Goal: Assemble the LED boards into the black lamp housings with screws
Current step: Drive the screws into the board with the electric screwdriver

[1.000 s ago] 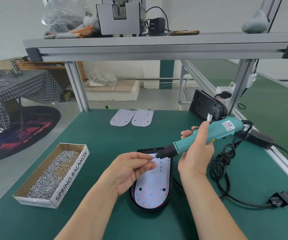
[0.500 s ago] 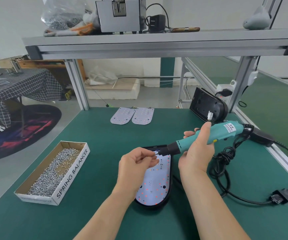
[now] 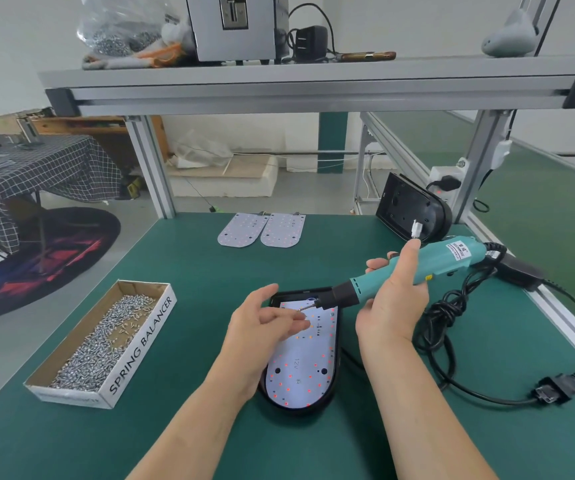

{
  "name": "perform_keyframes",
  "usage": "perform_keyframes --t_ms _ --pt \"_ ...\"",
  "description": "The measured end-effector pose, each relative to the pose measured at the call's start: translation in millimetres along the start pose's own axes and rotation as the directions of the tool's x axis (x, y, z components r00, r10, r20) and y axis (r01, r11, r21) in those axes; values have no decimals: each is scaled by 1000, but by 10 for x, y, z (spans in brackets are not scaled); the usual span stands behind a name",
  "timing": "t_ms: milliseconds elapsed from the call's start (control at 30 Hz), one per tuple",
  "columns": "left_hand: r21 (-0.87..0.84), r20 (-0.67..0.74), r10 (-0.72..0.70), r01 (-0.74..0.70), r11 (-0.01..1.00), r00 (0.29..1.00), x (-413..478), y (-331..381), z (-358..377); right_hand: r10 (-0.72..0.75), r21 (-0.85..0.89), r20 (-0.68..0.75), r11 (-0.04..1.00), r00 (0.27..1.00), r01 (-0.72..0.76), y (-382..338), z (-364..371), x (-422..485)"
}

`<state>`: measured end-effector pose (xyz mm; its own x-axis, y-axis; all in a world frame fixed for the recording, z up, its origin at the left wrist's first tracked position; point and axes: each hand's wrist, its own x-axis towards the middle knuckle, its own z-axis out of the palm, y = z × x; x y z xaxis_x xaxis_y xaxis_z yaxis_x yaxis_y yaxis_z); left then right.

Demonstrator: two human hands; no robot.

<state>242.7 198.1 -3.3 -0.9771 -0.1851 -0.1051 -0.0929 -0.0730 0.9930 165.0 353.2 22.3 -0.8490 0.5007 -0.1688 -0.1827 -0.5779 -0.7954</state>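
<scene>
A black lamp housing (image 3: 336, 389) lies on the green mat with a white LED board (image 3: 299, 372) set inside it. My right hand (image 3: 393, 299) grips a teal electric screwdriver (image 3: 452, 261), its black nose angled down-left over the top of the board. A small screw (image 3: 305, 307) sits on the bit tip. My left hand (image 3: 261, 327) hovers just left of the tip with thumb raised and fingers loosely extended under the screw, holding nothing that I can see. Its wrist hides the board's left edge.
A cardboard box of screws (image 3: 106, 344) stands at the left. Two spare LED boards (image 3: 241, 230) lie at the back of the mat. Another black housing (image 3: 410, 209) leans at the back right. The screwdriver's black cord (image 3: 452, 341) and plug (image 3: 556, 393) coil at the right.
My left hand has let go at the bit tip and spread its fingers, leaving a screw on the bit. The screwdriver has stayed nearly in place.
</scene>
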Motion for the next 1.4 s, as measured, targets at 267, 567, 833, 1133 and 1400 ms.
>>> perform_keyframes --t_ms 267,567,833,1133,1400 --pt "526 -265 -176 295 797 948 193 11 -267 -105 21 64 994 992 104 -55 31 -31" --pt "493 12 -304 258 831 953 257 20 96 -373 -109 205 910 905 400 -28 265 -94" --pt "415 40 -316 272 868 948 326 -60 99 -417 -227 370 826 830 516 149 480 -30" --pt "401 31 -332 292 868 943 370 -97 92 -410 -273 387 804 826 527 224 556 0" --pt "391 31 -336 298 871 941 384 -126 83 -417 -285 403 789 815 545 235 550 -9"
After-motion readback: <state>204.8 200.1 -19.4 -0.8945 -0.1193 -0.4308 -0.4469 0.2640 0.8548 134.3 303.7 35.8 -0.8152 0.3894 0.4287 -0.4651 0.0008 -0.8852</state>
